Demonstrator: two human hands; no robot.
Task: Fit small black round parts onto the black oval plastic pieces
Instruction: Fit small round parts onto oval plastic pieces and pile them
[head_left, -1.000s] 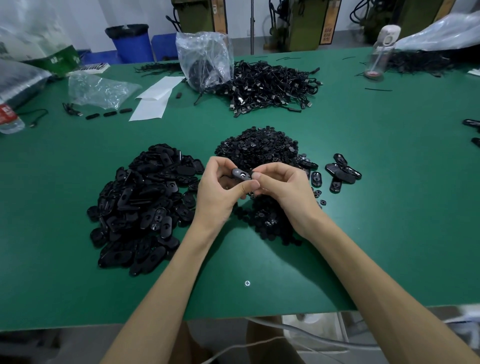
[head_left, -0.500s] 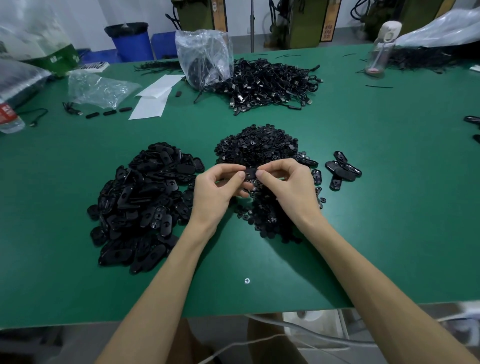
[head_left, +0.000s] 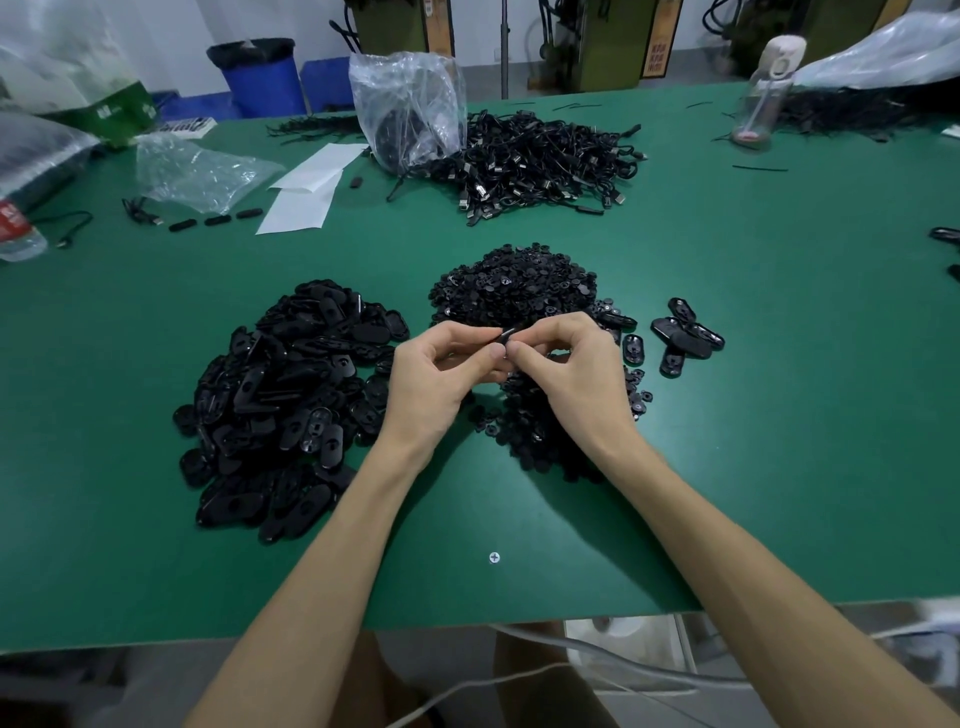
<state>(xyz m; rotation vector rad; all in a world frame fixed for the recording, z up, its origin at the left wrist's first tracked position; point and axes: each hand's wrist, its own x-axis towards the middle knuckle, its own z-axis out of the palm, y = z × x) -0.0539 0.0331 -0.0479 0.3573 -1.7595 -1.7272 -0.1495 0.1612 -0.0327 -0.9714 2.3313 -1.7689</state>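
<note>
A black oval plastic piece (head_left: 508, 333) is pinched between both hands above the middle of the green table (head_left: 779, 415). My left hand (head_left: 436, 379) grips its left end and my right hand (head_left: 566, 369) its right end, thumbs touching. A heap of black oval pieces (head_left: 280, 405) lies to the left. A heap of small black round parts (head_left: 514, 286) spreads behind and under my hands. Several oval pieces (head_left: 680, 338) lie apart at the right. Whether a round part sits in the held piece is hidden by my fingers.
A pile of black cables (head_left: 540, 166) and a clear plastic bag (head_left: 410, 109) lie at the back. White paper sheets (head_left: 306, 192) and another bag (head_left: 197, 171) are back left, a bottle (head_left: 763, 98) back right. The table's front edge is near my forearms.
Both hands have drifted slightly away from me over the round parts, still together. The oval piece has turned between the fingers and is now mostly covered.
</note>
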